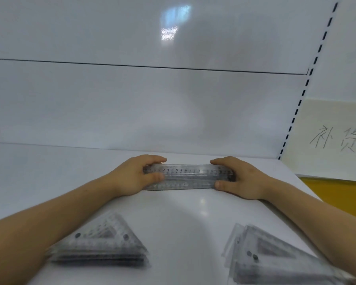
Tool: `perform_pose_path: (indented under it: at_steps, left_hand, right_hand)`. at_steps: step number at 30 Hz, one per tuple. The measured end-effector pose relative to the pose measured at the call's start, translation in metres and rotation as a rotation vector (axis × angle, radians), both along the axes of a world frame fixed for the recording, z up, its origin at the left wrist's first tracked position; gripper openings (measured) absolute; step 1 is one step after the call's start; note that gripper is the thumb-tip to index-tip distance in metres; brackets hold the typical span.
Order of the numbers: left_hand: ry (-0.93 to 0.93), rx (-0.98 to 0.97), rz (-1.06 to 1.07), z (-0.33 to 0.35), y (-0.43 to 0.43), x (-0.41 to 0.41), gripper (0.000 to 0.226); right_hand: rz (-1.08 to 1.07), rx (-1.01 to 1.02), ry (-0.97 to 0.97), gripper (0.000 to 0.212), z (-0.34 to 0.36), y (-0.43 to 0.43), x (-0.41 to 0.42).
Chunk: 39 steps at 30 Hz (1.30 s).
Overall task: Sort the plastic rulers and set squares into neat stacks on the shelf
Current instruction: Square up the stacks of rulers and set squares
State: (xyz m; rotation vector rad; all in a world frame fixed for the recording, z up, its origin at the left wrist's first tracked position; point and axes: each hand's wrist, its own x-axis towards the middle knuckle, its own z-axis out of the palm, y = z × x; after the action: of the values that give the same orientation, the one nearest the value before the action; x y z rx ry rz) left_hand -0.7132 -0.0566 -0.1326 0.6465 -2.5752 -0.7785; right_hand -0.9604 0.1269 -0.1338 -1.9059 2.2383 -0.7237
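Nearest, left: your left stack of set squares (103, 245) lies flat on the shelf (183, 219), partly under your left forearm. It is a pile of clear triangles with the apex pointing away from you. The edges are blurred, so you cannot count the pieces.
Nearest, right: your right stack of set squares (271, 262) lies flat at the bottom right, beside your right forearm. Its triangles are slightly fanned, so their edges do not line up, and its near corner runs out of view.
Rulers: the stack of rulers (188, 176) sits farther back between your two hands. It runs left to right near the shelf's rear edge, well apart from both triangle stacks, with its printed scales facing up towards you.
Left hand: your left hand (132, 177) grips the left end of the stack of rulers, fingers curled over the far edge and thumb pressed on the near side.
Right hand: your right hand (243, 179) grips the right end the same way, fingers over the far edge and thumb on the near side.
Contact: you cannot tell whether the rulers rest on the shelf or are held just above it.
Shelf: white and glossy.
Back panel: the back panel (152, 103) is white, with a horizontal seam across it.
Slotted upright: a slotted upright (308, 79) with a row of dark slots climbs along the panel's right side.
Paper sign: a pale paper sign (333, 138) with handwritten characters hangs right of the upright.
Yellow surface: a yellow surface (341, 194) shows below the sign, right of the shelf.
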Motion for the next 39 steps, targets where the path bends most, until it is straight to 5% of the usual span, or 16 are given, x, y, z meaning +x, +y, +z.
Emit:
perform_pose_path:
  at_steps: [4,7,9,11,14,17,20,26,31,39]
  left_hand:
    - [-0.021,-0.032,0.007,-0.0004,0.0015,-0.0006,0.036]
    - [0.026,-0.016,0.020,-0.0013,0.0010,-0.0002,0.032]
    - [0.003,0.039,-0.009,0.0013,0.0027,0.0011,0.051]
    - [-0.063,0.002,-0.053,0.0036,0.0030,0.0021,0.070]
    - [-0.085,-0.084,-0.078,0.0029,0.0032,0.0018,0.060]
    - [-0.049,-0.116,-0.066,0.0020,0.0036,0.0013,0.047]
    - [-0.086,-0.060,-0.084,0.0031,0.0008,0.0031,0.060]
    - [0.047,-0.035,-0.008,0.0039,0.0007,0.0013,0.046]
    - [-0.160,-0.068,-0.051,0.0020,0.0017,0.0012,0.069]
    - [-0.077,-0.095,-0.058,0.0052,0.0035,0.0018,0.047]
  right_hand:
    - [-0.037,-0.041,0.059,0.049,0.0000,-0.0003,-0.0009]
    - [0.028,-0.037,0.008,0.075,-0.0001,0.0009,0.0002]
    - [0.111,0.020,0.056,0.093,-0.0026,-0.0007,0.0056]
    - [0.121,0.035,0.078,0.085,-0.0033,-0.0047,0.0086]
    - [0.037,-0.011,0.045,0.065,-0.0012,-0.0049,0.0071]
    - [0.059,0.018,0.044,0.073,-0.0012,-0.0018,0.0028]
    - [0.027,0.058,0.033,0.070,-0.0001,-0.0004,0.0023]
    - [-0.060,-0.151,-0.049,0.055,-0.0007,-0.0001,0.0048]
    - [-0.016,0.052,0.029,0.068,-0.0012,0.0000,0.0039]
    - [-0.035,-0.010,0.066,0.061,-0.0017,-0.0004,0.0031]
